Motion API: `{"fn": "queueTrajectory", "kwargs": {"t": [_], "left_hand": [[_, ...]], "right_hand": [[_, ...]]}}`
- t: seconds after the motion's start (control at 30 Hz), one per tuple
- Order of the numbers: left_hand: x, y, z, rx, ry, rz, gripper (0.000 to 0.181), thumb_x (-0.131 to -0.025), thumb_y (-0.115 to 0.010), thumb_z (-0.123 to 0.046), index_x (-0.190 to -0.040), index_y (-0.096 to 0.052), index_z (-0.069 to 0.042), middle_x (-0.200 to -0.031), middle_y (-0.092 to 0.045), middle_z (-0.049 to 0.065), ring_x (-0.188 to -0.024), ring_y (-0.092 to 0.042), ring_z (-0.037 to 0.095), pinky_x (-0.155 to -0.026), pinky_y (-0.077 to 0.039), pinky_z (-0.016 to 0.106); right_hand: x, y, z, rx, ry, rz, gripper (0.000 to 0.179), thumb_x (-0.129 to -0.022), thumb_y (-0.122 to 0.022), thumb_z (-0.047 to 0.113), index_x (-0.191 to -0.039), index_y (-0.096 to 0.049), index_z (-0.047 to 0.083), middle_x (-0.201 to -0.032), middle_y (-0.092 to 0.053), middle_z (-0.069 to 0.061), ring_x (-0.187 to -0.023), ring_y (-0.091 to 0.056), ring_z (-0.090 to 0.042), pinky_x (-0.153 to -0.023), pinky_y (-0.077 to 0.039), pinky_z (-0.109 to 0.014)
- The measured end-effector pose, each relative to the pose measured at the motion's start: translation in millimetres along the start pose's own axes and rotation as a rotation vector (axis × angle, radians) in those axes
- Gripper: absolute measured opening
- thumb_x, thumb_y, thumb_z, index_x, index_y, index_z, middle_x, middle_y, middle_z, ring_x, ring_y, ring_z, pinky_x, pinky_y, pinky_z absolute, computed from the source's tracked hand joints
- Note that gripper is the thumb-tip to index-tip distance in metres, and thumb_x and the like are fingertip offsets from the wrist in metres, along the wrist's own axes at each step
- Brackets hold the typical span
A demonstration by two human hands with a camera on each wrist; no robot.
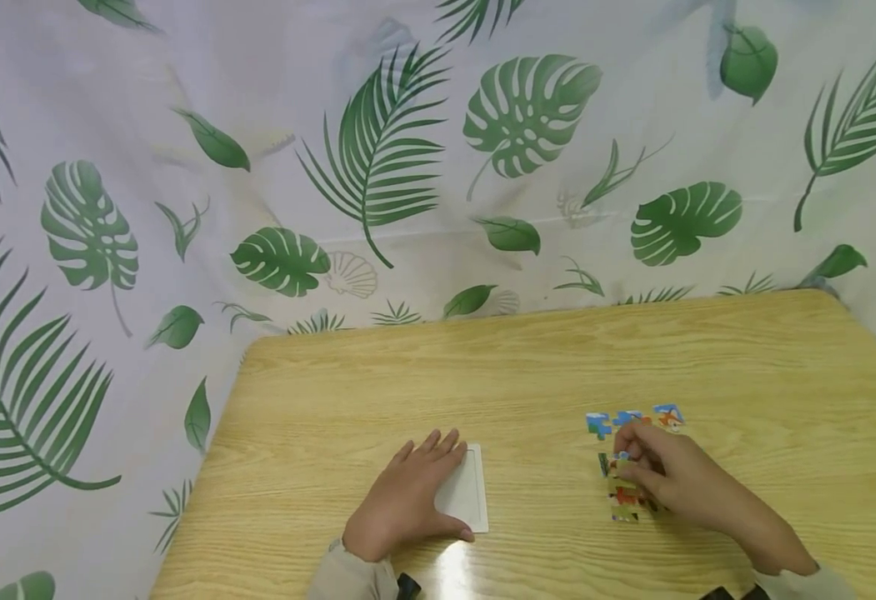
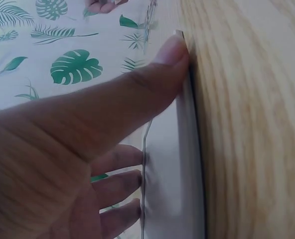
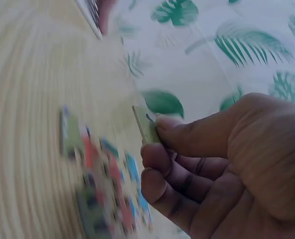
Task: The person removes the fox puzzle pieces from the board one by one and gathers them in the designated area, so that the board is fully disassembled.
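Note:
My left hand [image 1: 411, 492] rests over a flat white puzzle frame [image 1: 470, 492], thumb at its near edge and fingers stretched toward its far edge. In the left wrist view, the thumb [image 2: 132, 94] lies across the frame's rim [image 2: 187, 164]. To the right, my right hand [image 1: 681, 475] pinches a small greenish puzzle piece [image 3: 146, 127] between thumb and fingers, raised from the table in the right wrist view. Beneath and beside that hand lie colourful puzzle pieces [image 1: 623, 496], several of them joined; the hand hides part of them.
Loose blue-topped puzzle pieces [image 1: 598, 424] lie in a row just beyond the right hand, with another piece [image 1: 668, 415] at the row's right end. The wooden table [image 1: 377, 383] ends at the back against a white leaf-patterned cloth [image 1: 407, 292].

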State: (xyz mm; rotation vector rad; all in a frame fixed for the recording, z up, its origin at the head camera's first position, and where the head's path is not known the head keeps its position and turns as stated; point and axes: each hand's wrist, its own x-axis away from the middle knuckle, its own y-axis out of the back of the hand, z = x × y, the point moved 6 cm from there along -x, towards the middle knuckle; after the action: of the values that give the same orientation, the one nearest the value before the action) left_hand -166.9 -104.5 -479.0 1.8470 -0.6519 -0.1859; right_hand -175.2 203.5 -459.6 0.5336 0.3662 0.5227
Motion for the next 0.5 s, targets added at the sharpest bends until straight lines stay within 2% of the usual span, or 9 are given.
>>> {"fn": "queueTrajectory", "kwargs": {"t": [0.07,0.37,0.5], "left_hand": [[0.4,1.4,0.2,0.004,0.003,-0.002,0.11,-0.073,-0.087,-0.058,-0.159,-0.04,-0.01,-0.167,-0.031,0.007,-0.154,-0.026,0.03,-0.123,-0.022,0.056],[-0.4,0.3,-0.3,0.001,0.006,0.011,0.11,-0.073,-0.086,-0.059,-0.16,-0.039,-0.01,-0.168,-0.029,0.007,-0.155,-0.025,0.03,-0.123,-0.021,0.057],[-1.3,-0.5,0.8,-0.006,0.008,0.01,0.111,-0.073,-0.086,-0.059,-0.16,-0.039,-0.01,-0.168,-0.029,0.007,-0.155,-0.024,0.03,-0.123,-0.021,0.057]], "right_hand": [[6.8,10,-5,0.009,0.002,-0.036,0.021,-0.094,-0.068,-0.009,-0.109,-0.058,0.003,-0.085,-0.056,0.001,-0.059,-0.056,-0.012,-0.049,-0.05,-0.024],[38.3,51,-33,0.003,-0.104,-0.118,0.023,-0.095,-0.063,-0.013,-0.114,-0.064,0.001,-0.079,-0.062,-0.005,-0.056,-0.058,-0.017,-0.045,-0.047,-0.03],[49.2,66,-41,0.018,-0.136,-0.119,0.022,-0.097,-0.059,-0.015,-0.112,-0.064,0.0,-0.079,-0.059,-0.005,-0.057,-0.057,-0.017,-0.045,-0.045,-0.031]]}}
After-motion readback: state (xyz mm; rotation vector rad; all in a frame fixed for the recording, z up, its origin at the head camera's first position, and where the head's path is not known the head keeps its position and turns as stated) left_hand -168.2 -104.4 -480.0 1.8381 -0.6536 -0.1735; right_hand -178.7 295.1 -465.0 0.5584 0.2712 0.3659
